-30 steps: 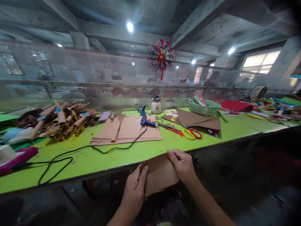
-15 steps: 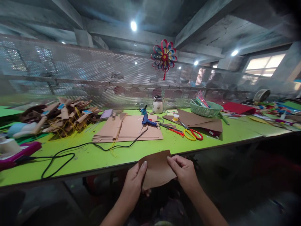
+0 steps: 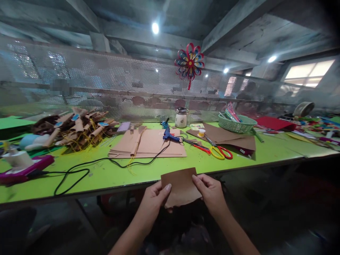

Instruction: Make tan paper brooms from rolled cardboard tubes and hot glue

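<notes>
A small sheet of brown kraft paper is held between my two hands, just in front of the table's near edge. My left hand pinches its left side, thumb on top and fingers behind. At the right side my right hand grips the sheet near its upper corner, also with the thumb on top. The paper curves slightly, and its far part is darker than its near part. On the table beyond lies a stack of brown paper sheets, with a blue glue gun resting on it.
Red-and-yellow-handled scissors lie right of the stack. A green basket and a jar-like bottle stand farther back. Rolled paper pieces with yellow strings are heaped at left. A black cord crosses the green tabletop to a purple power strip.
The view has shifted slightly, so the table items appear a little farther right. Both hands still hold the brown paper, which looks flatter and slightly turned.
</notes>
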{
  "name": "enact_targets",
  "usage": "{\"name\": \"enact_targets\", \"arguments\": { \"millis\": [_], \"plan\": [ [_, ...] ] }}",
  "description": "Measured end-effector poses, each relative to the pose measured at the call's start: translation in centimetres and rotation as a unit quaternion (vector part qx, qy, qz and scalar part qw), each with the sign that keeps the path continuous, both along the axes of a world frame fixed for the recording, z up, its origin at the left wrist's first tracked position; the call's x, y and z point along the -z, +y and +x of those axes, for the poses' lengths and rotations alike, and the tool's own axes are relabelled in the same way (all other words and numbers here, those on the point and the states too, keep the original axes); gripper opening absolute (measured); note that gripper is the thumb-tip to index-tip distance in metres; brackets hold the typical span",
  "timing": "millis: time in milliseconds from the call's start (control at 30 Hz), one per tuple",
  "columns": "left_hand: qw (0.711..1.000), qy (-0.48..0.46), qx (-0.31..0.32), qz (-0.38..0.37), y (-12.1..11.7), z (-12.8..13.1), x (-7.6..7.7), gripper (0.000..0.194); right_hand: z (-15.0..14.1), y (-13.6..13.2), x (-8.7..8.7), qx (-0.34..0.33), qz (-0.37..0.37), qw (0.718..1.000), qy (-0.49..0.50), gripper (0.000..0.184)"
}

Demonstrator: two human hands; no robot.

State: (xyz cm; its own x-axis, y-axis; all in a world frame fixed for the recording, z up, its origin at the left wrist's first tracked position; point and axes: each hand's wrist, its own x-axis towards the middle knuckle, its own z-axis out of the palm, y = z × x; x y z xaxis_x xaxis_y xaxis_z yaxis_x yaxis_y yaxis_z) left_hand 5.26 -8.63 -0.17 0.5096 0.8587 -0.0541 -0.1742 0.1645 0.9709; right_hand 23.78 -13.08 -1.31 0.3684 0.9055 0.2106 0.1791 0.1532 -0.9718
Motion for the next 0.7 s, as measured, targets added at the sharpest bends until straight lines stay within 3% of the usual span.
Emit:
{"name": "enact_targets", "arguments": {
  "millis": [367, 700],
  "plan": [
    [0.996, 0.008, -0.087, 0.001, 0.2, 0.2, -0.1, 0.051, 0.6, -0.2, 0.1, -0.062, -0.021, 0.995, 0.075, 0.041],
    [0.998, -0.005, -0.062, -0.016, 0.0, -0.2, -0.2, 0.050, 0.7, -0.1, 1.1, -0.067, -0.019, 0.992, 0.106, 0.036]
  ]
}}
